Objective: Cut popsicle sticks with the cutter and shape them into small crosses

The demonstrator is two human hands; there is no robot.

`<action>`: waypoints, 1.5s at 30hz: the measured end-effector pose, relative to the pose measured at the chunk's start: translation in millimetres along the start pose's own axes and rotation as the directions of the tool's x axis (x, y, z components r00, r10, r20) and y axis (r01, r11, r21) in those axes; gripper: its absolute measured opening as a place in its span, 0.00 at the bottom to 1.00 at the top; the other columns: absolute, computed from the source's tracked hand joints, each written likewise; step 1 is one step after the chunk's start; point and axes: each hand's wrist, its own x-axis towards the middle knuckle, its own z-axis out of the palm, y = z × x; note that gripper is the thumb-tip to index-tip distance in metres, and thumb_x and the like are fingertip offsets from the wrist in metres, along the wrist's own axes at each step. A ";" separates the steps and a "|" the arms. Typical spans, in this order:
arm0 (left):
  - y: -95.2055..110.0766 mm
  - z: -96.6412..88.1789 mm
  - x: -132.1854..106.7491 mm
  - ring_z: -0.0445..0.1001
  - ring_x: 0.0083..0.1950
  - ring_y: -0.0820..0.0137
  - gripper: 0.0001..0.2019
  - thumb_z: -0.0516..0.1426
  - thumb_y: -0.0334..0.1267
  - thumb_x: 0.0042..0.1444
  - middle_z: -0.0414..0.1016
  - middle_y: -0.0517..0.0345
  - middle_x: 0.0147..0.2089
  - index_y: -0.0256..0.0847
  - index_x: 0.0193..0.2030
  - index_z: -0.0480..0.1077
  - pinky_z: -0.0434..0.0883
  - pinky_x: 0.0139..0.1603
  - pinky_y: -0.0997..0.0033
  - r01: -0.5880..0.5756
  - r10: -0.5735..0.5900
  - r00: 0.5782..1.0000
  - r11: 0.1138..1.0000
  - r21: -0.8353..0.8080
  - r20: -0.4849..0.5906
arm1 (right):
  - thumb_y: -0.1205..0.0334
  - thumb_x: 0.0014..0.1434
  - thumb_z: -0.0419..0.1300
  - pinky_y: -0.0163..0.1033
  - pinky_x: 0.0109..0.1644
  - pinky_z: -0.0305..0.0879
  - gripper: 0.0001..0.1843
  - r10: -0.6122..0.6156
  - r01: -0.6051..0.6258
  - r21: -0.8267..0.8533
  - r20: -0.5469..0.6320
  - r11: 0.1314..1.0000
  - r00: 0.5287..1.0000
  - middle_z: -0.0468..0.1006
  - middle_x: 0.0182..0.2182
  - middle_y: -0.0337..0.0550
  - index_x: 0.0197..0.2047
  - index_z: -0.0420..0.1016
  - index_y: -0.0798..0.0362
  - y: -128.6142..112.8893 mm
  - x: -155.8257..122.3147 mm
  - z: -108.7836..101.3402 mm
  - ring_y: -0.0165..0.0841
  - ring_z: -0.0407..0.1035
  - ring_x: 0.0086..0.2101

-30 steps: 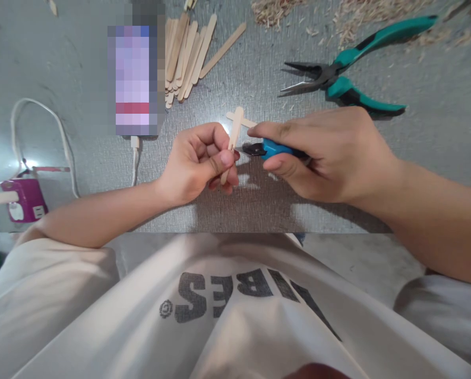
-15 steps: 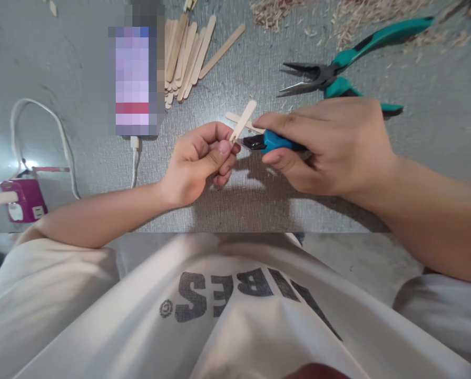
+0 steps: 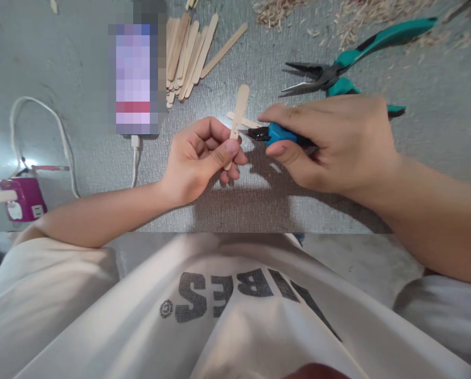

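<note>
My left hand (image 3: 207, 158) is closed, pinching a wooden craft stick (image 3: 240, 102) between thumb and fingers. The stick points up and away, with small notches in its edges just above my thumb. My right hand (image 3: 330, 142) wraps round a blue and black utility knife (image 3: 280, 135). The knife's narrow tip points left and lies at or very near the notched edge; contact is hard to make out. Behind them a second craft stick (image 3: 248, 122) lies on the table, partly covered by the held stick and my right hand.
Green-handled needle-nose pliers (image 3: 330, 76) lie open beyond my right hand. A pile of craft sticks (image 3: 186, 58) sits beside a blurred phone (image 3: 133, 79) on a white cable (image 3: 136, 158). Wood shavings (image 3: 350, 23) cover the far right. A purple power socket (image 3: 24, 197) stands at left.
The craft stick has turned more upright and shows more of its length, with notches now visible on its edge. My left fingers have shifted along it; the knife has moved slightly up and right.
</note>
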 end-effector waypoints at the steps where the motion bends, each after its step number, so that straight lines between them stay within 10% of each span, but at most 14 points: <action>1: -0.8 0.2 -0.2 0.87 0.28 0.69 0.28 0.81 0.65 0.67 0.86 0.65 0.32 0.48 0.45 0.74 0.77 0.25 0.72 -0.013 0.013 1.000 1.000 -0.005 -0.006 | 0.25 0.88 0.39 0.52 0.41 0.65 0.46 0.001 -0.001 -0.006 -0.004 1.000 1.000 0.91 0.38 0.47 0.73 0.90 0.43 -1.2 0.3 -0.4 0.49 0.84 0.40; 27: 7.2 7.5 -19.4 0.82 0.28 0.72 0.18 0.76 0.49 0.74 0.86 0.61 0.32 0.45 0.38 0.78 0.78 0.30 0.71 -0.213 0.270 0.956 0.909 0.359 -0.117 | 0.28 0.89 0.38 0.50 0.38 0.58 0.46 0.024 -0.025 0.014 0.068 1.000 0.997 0.88 0.35 0.47 0.73 0.91 0.45 -13.6 -2.5 -5.7 0.47 0.83 0.36; 45: 4.4 4.3 -5.8 0.87 0.27 0.71 0.25 0.76 0.62 0.73 0.86 0.63 0.31 0.44 0.43 0.76 0.80 0.26 0.76 -0.064 0.087 0.986 0.985 0.162 -0.143 | 0.27 0.86 0.54 0.50 0.39 0.56 0.37 0.015 -0.051 -0.256 -0.141 0.965 0.990 0.83 0.34 0.48 0.63 0.93 0.47 -16.7 -1.4 3.9 0.43 0.75 0.34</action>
